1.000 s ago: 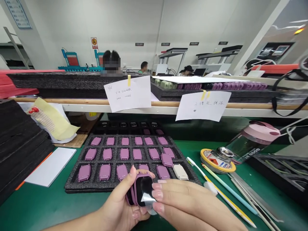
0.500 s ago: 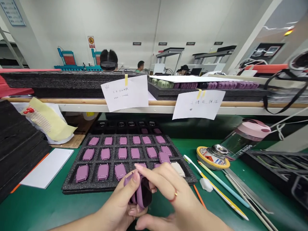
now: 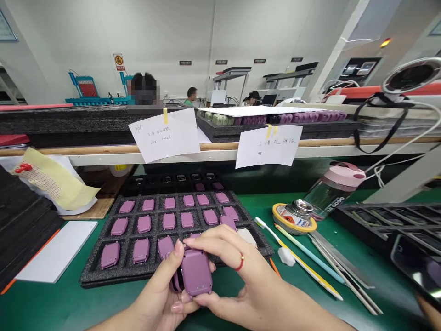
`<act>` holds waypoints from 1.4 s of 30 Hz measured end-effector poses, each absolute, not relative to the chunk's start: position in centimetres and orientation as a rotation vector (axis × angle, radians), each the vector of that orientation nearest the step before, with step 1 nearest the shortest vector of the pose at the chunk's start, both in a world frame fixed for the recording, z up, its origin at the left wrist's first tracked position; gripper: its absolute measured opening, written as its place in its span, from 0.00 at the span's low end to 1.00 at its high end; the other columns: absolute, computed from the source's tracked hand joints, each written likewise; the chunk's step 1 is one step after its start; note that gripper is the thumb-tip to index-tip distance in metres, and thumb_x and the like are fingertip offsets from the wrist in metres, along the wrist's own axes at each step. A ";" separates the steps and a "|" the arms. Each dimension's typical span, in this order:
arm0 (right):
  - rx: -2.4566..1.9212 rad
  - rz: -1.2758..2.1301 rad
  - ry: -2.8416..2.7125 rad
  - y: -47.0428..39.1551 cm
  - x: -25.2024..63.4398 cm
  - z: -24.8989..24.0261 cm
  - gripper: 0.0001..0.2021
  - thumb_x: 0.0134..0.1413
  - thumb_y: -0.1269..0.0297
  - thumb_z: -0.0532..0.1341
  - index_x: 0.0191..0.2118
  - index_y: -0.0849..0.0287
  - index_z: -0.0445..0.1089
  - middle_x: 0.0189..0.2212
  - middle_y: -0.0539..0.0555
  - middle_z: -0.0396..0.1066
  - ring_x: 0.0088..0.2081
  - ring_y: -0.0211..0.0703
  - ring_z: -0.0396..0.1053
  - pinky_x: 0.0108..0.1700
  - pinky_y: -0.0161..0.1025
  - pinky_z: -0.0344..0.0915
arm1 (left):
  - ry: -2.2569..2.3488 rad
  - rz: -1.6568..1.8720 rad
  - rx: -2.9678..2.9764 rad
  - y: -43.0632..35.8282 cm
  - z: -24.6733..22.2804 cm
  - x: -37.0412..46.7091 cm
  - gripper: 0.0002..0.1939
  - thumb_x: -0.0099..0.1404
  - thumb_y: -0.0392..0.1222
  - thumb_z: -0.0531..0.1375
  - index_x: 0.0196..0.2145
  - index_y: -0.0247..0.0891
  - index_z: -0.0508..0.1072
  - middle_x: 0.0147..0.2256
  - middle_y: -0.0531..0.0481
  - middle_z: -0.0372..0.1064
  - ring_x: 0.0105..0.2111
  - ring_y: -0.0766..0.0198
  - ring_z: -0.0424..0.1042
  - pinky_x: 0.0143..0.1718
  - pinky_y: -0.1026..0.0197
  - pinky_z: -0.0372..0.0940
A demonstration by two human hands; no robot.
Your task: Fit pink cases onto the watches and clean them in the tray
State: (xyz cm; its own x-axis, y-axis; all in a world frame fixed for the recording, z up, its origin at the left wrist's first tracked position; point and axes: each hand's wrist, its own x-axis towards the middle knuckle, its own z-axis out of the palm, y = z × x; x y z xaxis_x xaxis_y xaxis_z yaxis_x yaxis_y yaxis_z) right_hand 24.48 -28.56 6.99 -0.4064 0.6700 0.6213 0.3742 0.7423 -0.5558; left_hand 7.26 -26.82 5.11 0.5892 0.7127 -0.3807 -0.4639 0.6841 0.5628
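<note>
Head view: a purple watch case [image 3: 197, 272] is held up between two hands in front of the foam tray [image 3: 126, 257], its plain back towards the camera and its long sides nearly upright. The right hand [image 3: 248, 276] is curved into a wide pinch, index finger over the top edge and thumb beneath the bottom edge. The left hand [image 3: 155, 285] is partly curled around a second case [image 3: 177, 279], which shows as a dark, narrow edge just behind the first; its thumb lies by the top left corner and its fingertips come in under the lower left. Whether the two cases touch, I cannot tell.

The purple watch case looks light and stiff, most likely hard plastic that would not give under a squeeze. Its smooth back and rounded corners could slide under dry fingertips, so a firm but gentle hold on opposite edges seems best. Small lugs jut at the ends; they are probably the weaker parts and poor places to press. The hidden front may be glossy and easy to smear or scratch, so keep fingertips on the rim and away from the second case.
</note>
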 end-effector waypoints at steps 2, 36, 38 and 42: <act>-0.816 0.348 -2.071 -27.9 25.1 7.0 0.29 0.48 0.70 0.70 0.57 0.54 0.66 0.43 0.55 0.73 0.43 0.45 0.71 0.49 0.44 0.69 | 0.609 0.731 0.429 -26.8 4.9 7.2 0.25 0.48 0.58 0.75 0.29 0.30 0.78 0.21 0.49 0.70 0.14 0.80 0.55 0.13 0.76 0.43; -0.825 0.487 -1.945 -28.6 24.0 7.4 0.05 0.56 0.73 0.65 0.34 0.57 0.71 0.43 0.55 0.75 0.38 0.41 0.74 0.45 0.41 0.71 | 0.540 0.697 0.391 -27.0 4.1 7.1 0.25 0.54 0.58 0.71 0.28 0.29 0.77 0.23 0.50 0.69 0.16 0.78 0.56 0.18 0.72 0.47; -0.805 0.491 -1.799 -28.4 24.1 7.4 0.05 0.58 0.73 0.63 0.33 0.56 0.71 0.36 0.54 0.76 0.37 0.42 0.74 0.42 0.40 0.72 | 0.519 0.691 0.417 -27.0 4.2 7.1 0.24 0.57 0.58 0.70 0.30 0.29 0.78 0.23 0.50 0.69 0.16 0.78 0.56 0.19 0.71 0.47; -0.848 0.571 -1.407 -28.1 24.7 7.6 0.08 0.62 0.64 0.64 0.31 0.55 0.72 0.29 0.51 0.75 0.28 0.39 0.74 0.31 0.36 0.74 | 0.512 0.690 0.470 -27.0 4.6 7.0 0.25 0.61 0.59 0.66 0.40 0.31 0.80 0.31 0.44 0.76 0.16 0.78 0.57 0.20 0.70 0.48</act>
